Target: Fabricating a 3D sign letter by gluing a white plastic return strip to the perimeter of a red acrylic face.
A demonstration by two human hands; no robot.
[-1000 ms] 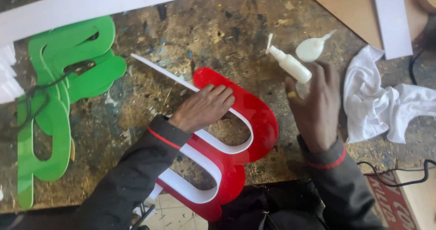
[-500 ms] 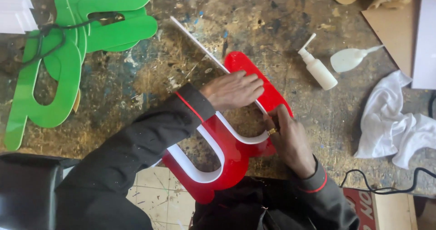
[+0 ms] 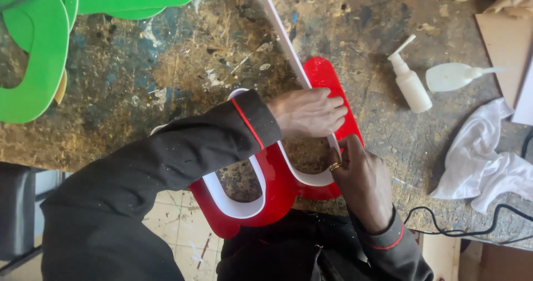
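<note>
On the red letter shape (image 3: 319, 73), I see my left hand (image 3: 308, 113) pressing flat, fingers extended, against the white edging strip (image 3: 283, 36); my right hand (image 3: 361, 175) pinches that strip at the curve. Right of the letter stand a white bottle (image 3: 411, 84) and cloth (image 3: 483, 159).

I saw the glossy red letter shape (image 3: 283, 186) lying flat, overhanging the bench edge. A thin white strip (image 3: 280, 34) stood on edge along its curves, its free end running up across the bench.
</note>
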